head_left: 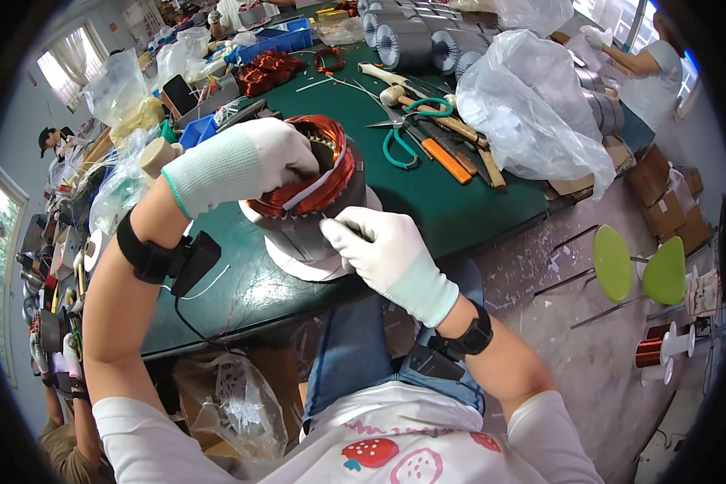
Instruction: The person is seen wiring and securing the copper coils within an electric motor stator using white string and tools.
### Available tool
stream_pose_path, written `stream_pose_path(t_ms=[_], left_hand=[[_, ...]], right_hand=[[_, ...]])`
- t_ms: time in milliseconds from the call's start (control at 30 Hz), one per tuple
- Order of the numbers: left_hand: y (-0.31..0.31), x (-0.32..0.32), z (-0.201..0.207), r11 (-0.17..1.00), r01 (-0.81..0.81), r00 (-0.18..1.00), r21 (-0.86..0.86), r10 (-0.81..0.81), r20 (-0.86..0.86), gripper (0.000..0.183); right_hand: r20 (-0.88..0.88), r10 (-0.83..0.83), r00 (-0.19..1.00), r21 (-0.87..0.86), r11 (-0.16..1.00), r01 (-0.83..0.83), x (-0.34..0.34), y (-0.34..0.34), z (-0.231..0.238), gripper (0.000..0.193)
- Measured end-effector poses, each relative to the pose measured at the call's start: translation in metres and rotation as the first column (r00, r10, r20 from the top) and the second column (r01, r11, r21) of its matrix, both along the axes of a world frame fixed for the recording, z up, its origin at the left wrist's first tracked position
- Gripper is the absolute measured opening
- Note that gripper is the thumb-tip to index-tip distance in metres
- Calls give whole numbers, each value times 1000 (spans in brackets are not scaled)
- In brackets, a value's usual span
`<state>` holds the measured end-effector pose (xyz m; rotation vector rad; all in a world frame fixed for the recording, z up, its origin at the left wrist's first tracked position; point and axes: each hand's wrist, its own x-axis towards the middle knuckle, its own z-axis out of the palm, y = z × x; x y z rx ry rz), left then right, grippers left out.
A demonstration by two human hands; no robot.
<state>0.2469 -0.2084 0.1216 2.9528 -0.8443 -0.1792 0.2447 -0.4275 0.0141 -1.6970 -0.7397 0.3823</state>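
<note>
On the green table before me a motor stator (302,238) stands upright, a grey cylinder topped by a ring of red-brown copper windings (339,173). A white strip runs over the coils. Beneath it lies a round white base (286,262). My left hand (278,153), in a white glove, curls over the far left of the winding ring; its fingertips are hidden at the opening. My right hand (371,242), gloved too, pinches close to the near right edge of the windings. Whatever is between its fingers is too small to make out.
Teal-handled scissors (403,125), an orange-handled tool (445,160) and mallets lie right of the stator. Beyond are a clear plastic bag (532,113), grey stator cores (403,44) and copper coils (270,73). Green chairs (609,258) stand right. Other people work nearby.
</note>
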Motion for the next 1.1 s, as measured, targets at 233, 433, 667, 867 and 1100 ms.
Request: stream_pose_path(t_ms=[233, 433, 667, 867, 1100], left_hand=[[-2, -14, 14, 968, -166, 982, -186, 180, 63, 22], [-10, -18, 17, 975, -179, 979, -131, 189, 71, 22], [-17, -16, 22, 985, -164, 984, -53, 167, 61, 25], [-7, 1, 9, 988, -99, 994, 121, 93, 51, 27], [-22, -58, 80, 970, 3, 618, 243, -193, 762, 20]], right_hand=[[54, 50, 997, 60, 997, -53, -19, -23, 5, 26], [84, 34, 996, 65, 997, -39, -27, -22, -2, 26], [64, -5, 998, 34, 999, 3, -21, -21, 0, 26], [242, -103, 965, -34, 993, 115, 4, 4, 0, 29], [-405, 491, 771, 664, 738, -121, -3, -36, 13, 65]])
